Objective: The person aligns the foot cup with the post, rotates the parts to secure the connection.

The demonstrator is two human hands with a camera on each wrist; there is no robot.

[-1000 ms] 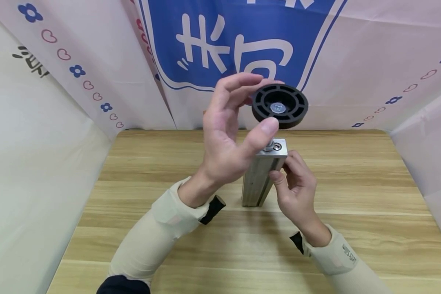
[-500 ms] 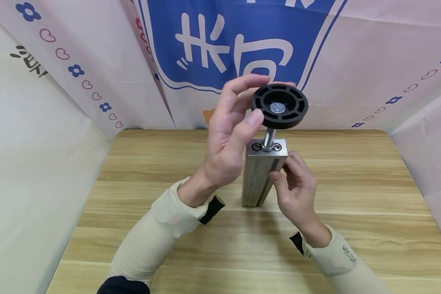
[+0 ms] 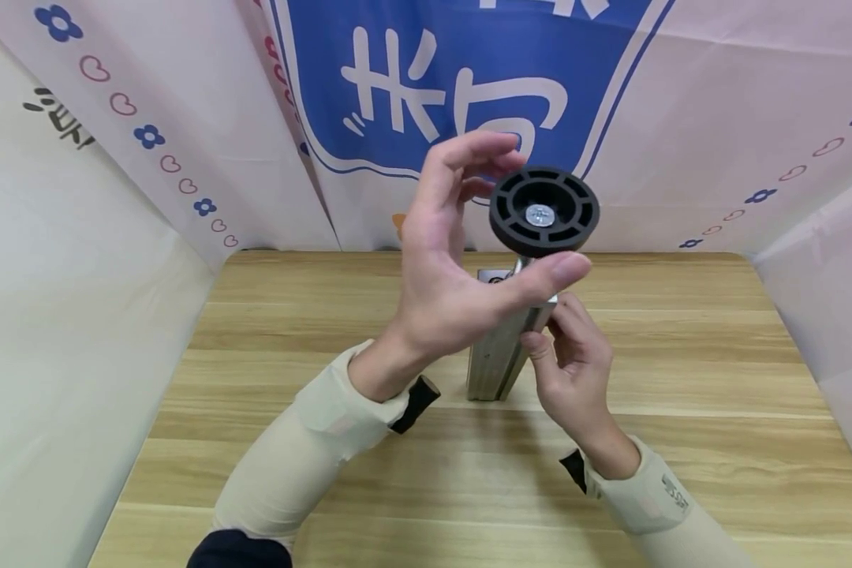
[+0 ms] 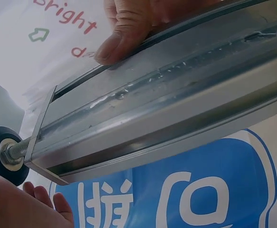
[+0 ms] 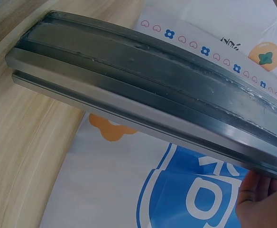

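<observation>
A black round levelling foot (image 3: pixel 540 214) tops a threaded stem (image 4: pixel 20 148) that rises from the end of an aluminium profile (image 3: pixel 495 367). The profile stands upright on the table. My left hand (image 3: pixel 443 276) is spread around the foot, its thumb stretched along the near rim. Its fingers are bent beyond the far left side, with a gap between them and the rim. Lower down, my right hand (image 3: pixel 575 371) grips the profile's right side, the thumb (image 4: pixel 112 47) pressed on the edge in the left wrist view. The left hand covers part of the profile's top end.
Under everything is a wood-grain table (image 3: pixel 312 473). A cloth backdrop with a blue sign (image 3: pixel 483 79) hangs behind its far edge, and white cloth walls (image 3: pixel 64 315) flank both sides. Black wrist pieces (image 3: pixel 415 402) stick out from the sleeves.
The left thumb first drew back to the left along the foot's rim, then swung right across the near side below it. The right hand and the profile stayed put.
</observation>
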